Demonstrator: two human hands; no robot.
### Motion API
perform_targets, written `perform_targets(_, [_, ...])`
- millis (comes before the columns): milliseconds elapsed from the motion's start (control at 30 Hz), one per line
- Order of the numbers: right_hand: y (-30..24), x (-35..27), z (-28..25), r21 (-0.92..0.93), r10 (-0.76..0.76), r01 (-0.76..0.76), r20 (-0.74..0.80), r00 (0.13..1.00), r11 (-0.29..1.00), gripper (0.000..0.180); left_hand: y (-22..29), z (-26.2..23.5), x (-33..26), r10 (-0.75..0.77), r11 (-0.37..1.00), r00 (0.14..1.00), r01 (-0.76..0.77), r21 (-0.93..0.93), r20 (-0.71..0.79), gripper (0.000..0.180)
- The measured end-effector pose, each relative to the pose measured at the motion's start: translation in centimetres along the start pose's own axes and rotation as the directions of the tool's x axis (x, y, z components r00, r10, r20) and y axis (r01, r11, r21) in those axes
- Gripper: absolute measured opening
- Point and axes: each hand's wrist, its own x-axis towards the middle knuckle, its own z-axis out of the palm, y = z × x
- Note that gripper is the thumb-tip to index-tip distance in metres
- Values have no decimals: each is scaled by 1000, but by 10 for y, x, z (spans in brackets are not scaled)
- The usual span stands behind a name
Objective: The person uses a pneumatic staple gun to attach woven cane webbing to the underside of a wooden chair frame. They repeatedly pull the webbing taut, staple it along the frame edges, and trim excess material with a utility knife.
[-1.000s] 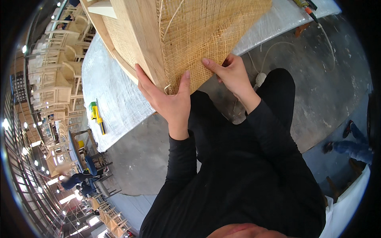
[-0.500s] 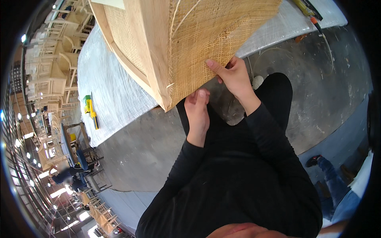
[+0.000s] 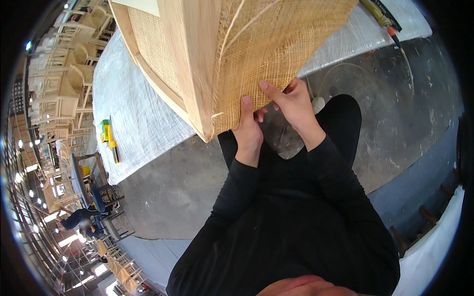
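Note:
A sheet of woven cane webbing hangs over the side of a pale wooden furniture frame. My left hand pinches the sheet's lower edge, thumb on top and fingers underneath. To its right, my right hand grips the same edge with the thumb on the weave; its other fingers are partly hidden behind. Loose strands stand out along the sheet's left border, beside the frame's bare wood. A curved rail with more woven cane inside it forms the frame's left part.
The frame rests on a table wrapped in clear plastic. A yellow-and-black cutter lies at its left, beside a green-and-yellow piece. At the far right is a yellow tool with a hose. Wooden chairs stand at left.
My left hand has moved up onto the cane edge, its thumb now on the weave. My right hand stays at the edge. The person at the lower right has left the view.

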Motion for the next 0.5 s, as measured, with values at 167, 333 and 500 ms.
perform_targets(167, [-18, 10, -28, -230, 67, -23, 185, 980, 973, 25, -9, -8, 2, 19, 998, 1000, -20, 62, 11, 29])
perform_targets(333, [-125, 38, -124, -684, 111, 150, 321, 940, 714, 28, -16, -23, 4, 91, 991, 995, -94, 94, 40, 28])
perform_targets(500, [-205, 132, -243, -906, -612, 15, -272, 743, 422, 31, -19, -12, 6, 128, 985, 992, -129, 119, 13, 29])
